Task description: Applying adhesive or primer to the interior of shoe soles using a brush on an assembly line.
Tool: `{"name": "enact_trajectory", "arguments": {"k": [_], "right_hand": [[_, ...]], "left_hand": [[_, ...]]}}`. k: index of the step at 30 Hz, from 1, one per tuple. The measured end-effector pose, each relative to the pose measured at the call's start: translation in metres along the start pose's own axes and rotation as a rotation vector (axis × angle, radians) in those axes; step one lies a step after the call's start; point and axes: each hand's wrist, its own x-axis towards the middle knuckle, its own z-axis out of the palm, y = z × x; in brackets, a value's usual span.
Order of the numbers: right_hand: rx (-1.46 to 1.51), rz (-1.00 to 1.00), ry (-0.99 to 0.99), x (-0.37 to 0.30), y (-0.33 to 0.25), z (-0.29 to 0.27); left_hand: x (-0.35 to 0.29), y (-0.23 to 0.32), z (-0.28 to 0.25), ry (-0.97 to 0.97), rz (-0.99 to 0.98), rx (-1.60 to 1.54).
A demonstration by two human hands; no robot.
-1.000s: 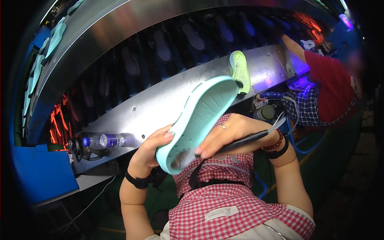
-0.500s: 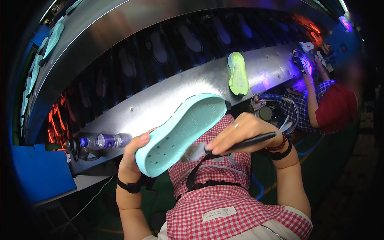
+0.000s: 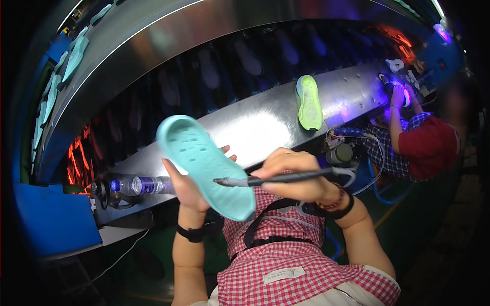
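A turquoise shoe sole (image 3: 196,159) lies tilted across my left hand (image 3: 190,193). The thumb shows at one edge, fingertips at the other, and the palm is partly hidden beneath it. Several small holes dot the sole's upper-left end. My right hand (image 3: 293,176) is closed round a brush (image 3: 291,177) with a dark handle and a thin pale tube curling from its back end. The brush's tip appears to touch the hollow inner face of the sole, near its middle. Farther off, a yellow-green sole (image 3: 309,103) rests on the metal ledge.
The curved metal ledge (image 3: 265,132) runs along a dark conveyor opening carrying several soles. Clear bottles (image 3: 148,185) lie at left by a blue box (image 3: 64,217). Orange heat glows at both ends. On the right, a co-worker (image 3: 423,143) handles a shoe part under violet light.
My left hand has turned the turquoise sole, so its holed end now points up and left. The brush has come from beside the sole onto its inner face.
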Motion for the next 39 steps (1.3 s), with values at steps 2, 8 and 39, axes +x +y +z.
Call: {"name": "enact_trajectory", "arguments": {"k": [2,8,39], "right_hand": [[0.085,0.278,0.031,0.0,0.018,0.007],[-0.213,-0.142,0.072,0.009,0.021,0.026],[0.085,0.021,-0.2,-0.002,-0.004,0.005]], "left_hand": [[-0.005,-0.014,-0.005,0.265,-0.102,0.004],[0.0,-0.032,-0.004,0.561,0.052,0.056],[0.0,0.007,0.027,0.326,0.471,0.235]]}}
